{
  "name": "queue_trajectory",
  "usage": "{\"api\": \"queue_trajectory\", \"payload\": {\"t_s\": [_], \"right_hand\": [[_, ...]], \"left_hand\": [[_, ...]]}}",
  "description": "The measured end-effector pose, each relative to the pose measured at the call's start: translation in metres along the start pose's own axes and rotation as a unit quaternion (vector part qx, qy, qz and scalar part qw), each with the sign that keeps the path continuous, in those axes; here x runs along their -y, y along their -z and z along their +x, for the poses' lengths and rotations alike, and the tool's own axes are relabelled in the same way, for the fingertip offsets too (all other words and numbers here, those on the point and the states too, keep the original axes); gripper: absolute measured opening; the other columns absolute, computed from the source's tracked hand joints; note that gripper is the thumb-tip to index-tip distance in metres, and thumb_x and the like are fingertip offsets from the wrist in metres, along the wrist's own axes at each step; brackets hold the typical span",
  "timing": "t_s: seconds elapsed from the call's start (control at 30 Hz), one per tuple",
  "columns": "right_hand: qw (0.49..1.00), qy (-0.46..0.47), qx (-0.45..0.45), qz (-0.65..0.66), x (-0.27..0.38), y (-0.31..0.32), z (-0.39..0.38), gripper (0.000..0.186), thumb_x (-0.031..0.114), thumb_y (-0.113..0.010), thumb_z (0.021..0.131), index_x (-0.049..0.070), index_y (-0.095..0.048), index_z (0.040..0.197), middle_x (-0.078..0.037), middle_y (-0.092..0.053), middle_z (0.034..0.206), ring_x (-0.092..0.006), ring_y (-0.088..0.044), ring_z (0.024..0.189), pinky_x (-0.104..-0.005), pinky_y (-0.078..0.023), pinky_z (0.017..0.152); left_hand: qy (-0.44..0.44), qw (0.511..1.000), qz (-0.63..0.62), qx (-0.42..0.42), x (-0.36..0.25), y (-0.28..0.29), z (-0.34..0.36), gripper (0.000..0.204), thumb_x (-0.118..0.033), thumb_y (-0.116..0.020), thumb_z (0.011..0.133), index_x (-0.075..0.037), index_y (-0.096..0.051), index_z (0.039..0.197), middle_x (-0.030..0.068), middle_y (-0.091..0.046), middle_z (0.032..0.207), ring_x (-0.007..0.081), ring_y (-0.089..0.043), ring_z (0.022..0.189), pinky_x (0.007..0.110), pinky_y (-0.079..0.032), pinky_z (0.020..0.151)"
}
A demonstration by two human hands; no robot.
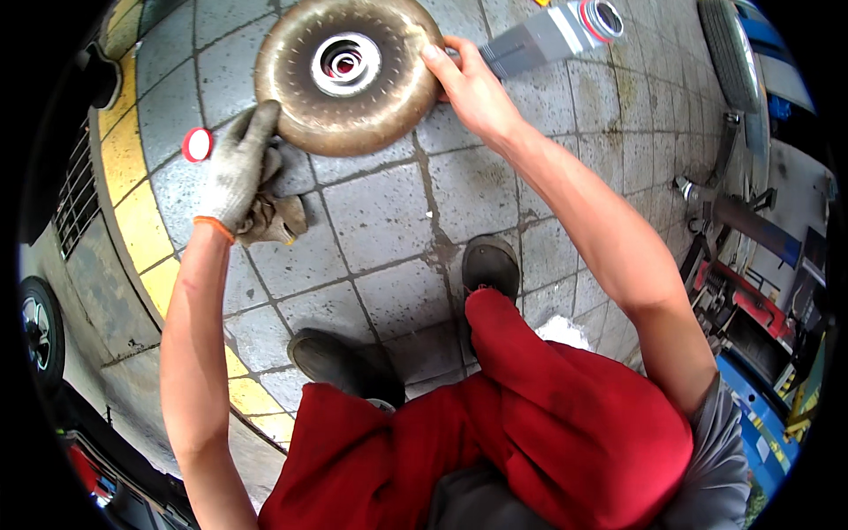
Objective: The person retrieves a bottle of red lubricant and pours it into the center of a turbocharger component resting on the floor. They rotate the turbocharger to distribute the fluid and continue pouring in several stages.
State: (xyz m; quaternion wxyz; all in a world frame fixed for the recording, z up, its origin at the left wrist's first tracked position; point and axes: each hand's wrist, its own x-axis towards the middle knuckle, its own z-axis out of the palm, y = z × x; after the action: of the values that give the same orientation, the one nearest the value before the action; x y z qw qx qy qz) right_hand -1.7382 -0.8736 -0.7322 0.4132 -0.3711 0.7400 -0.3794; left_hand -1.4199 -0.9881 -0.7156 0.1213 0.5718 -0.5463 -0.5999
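A round, doughnut-shaped torque converter (296, 62) with a brownish metal shell is at the top middle, its bright hub facing up with red inside the bore. My left hand (234, 172), in a grey work glove with an orange cuff, grips its lower-left rim. On the opposite rim, my bare right hand (477, 93) has its thumb on top and fingers curled round the side, partly hidden. A grey plastic bottle (534, 42) with a red ring at its open neck is beyond my right hand. Beside my left hand are a red-and-white cap (198, 145) and a crumpled, dirty glove (276, 219).
Grey floor tiles (380, 216) lie under my dark shoes (490, 265). A yellow tile border (141, 221) and a floor grate (75, 194) run along the left. A tyre (729, 53) and red workshop equipment (751, 300) stand at the right; a wheel (40, 331) is far left.
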Motion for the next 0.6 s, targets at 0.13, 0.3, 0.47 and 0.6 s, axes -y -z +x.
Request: {"api": "queue_trajectory", "payload": {"t_s": [0.13, 0.3, 0.47, 0.6], "right_hand": [[0.998, 0.012, 0.015, 0.06, 0.012, -0.002, -0.004, 0.075, 0.051, -0.055, 0.114, -0.001, -0.04, 0.164, -0.023, -0.062, 0.151, -0.0283, -0.058, 0.141, -0.0387, -0.043, 0.121], [0.992, 0.1, 0.022, 0.077, 0.01, -0.003, 0.003, 0.065, 0.045, -0.05, 0.117, -0.001, -0.046, 0.163, -0.022, -0.061, 0.154, -0.0293, -0.059, 0.14, -0.0387, -0.044, 0.12], [0.998, 0.047, 0.017, 0.041, 0.018, 0.003, 0.015, 0.064, 0.05, -0.048, 0.116, 0.001, -0.056, 0.156, -0.022, -0.067, 0.148, -0.0311, -0.062, 0.137, -0.0392, -0.045, 0.117], [0.998, 0.047, 0.004, 0.036, 0.02, 0.004, 0.016, 0.064, 0.052, -0.05, 0.115, 0.002, -0.061, 0.153, -0.02, -0.072, 0.141, -0.0297, -0.066, 0.13, -0.0387, -0.047, 0.114]], "left_hand": [[0.021, 1.0, 0.018, -0.013, -0.001, -0.002, -0.001, 0.069, -0.059, -0.065, 0.108, -0.001, -0.066, 0.145, -0.0002, -0.069, 0.109, 0.003, -0.05, 0.07, 0.021, -0.044, 0.061], [0.027, 0.999, 0.02, -0.032, -0.004, -0.005, 0.001, 0.074, -0.063, -0.068, 0.105, 0.002, -0.07, 0.138, -0.0029, -0.061, 0.082, 0.0039, -0.048, 0.064, 0.022, -0.041, 0.058], [0.053, 0.997, -0.018, -0.052, -0.002, -0.004, 0.014, 0.064, -0.073, -0.066, 0.101, -0.01, -0.071, 0.09, -0.0061, -0.051, 0.071, 0.0035, -0.042, 0.06, 0.023, -0.033, 0.052], [0.063, 0.996, -0.039, -0.049, -0.018, -0.016, 0.007, 0.061, -0.075, -0.066, 0.1, -0.016, -0.066, 0.083, -0.008, -0.047, 0.069, 0.0038, -0.037, 0.059, 0.024, -0.029, 0.052]]}}
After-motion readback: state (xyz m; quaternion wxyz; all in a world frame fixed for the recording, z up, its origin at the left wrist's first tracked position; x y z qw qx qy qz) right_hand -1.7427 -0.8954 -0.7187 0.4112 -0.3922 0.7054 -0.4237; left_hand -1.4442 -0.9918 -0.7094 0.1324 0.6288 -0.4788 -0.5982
